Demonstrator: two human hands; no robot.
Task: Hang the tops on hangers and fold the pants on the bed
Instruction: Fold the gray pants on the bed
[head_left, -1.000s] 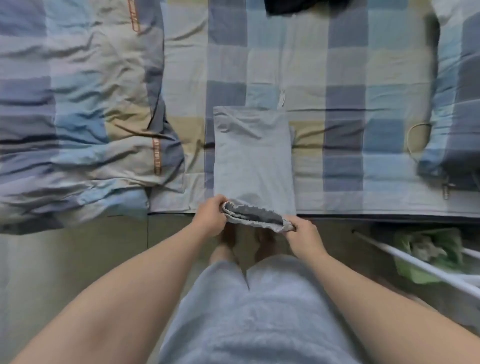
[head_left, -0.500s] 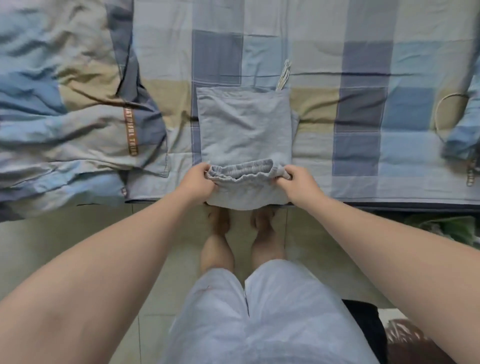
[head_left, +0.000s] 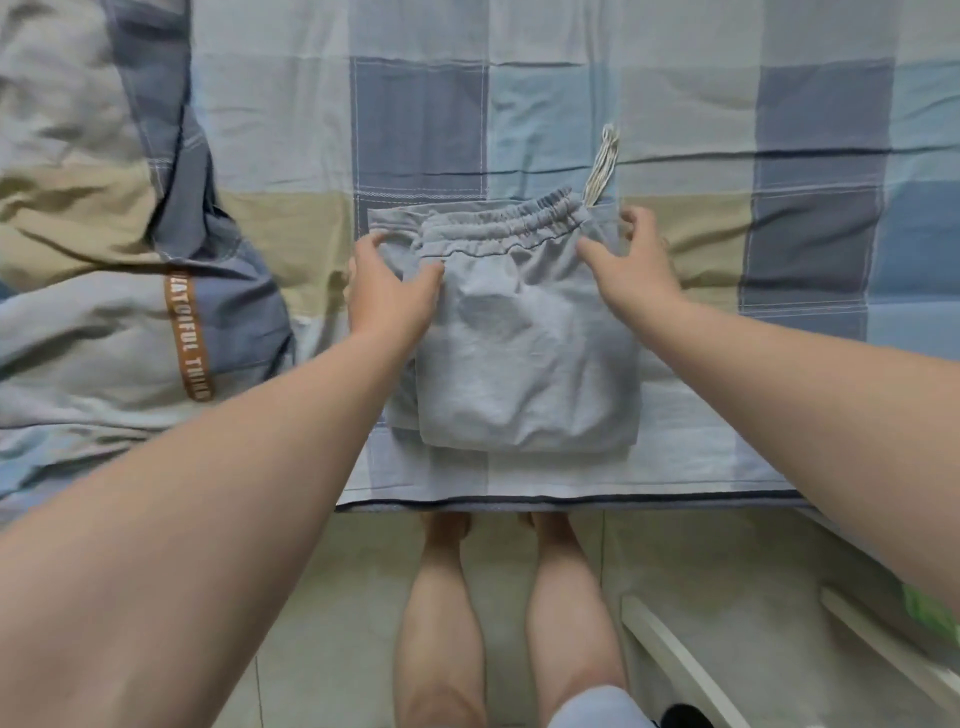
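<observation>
Both arms reach forward over the near edge of the bed (head_left: 779, 415), forearms roughly level and converging on one garment.

- Left hand (head_left: 389, 296): palm down on the left edge of the folded pants (head_left: 524, 364). Fingers are spread and slack, and the thumb lies across the fabric just below the waistband (head_left: 509, 226).
- Right hand (head_left: 634, 270): at the upper right corner of the pants. Fingers are loosely bent with the tips near the corner, and the thumb touches the cloth. No pinch seen.
- The two hands are apart, one at each side of the bundle, both relaxed rather than clamped.

Counts:
- One pair of grey pants, folded into a compact block with the elastic waistband on top at the far end. It lies on the checked sheet close to the bed's near edge.
- One pale drawstring (head_left: 602, 161) trailing away from the waistband's right end.
- One rumpled duvet (head_left: 93, 312) at left, bearing one brown lettered strip (head_left: 188, 338).
- Two bare legs on the tiled floor (head_left: 332, 597).
- Two white rails (head_left: 675, 670) at lower right.
</observation>
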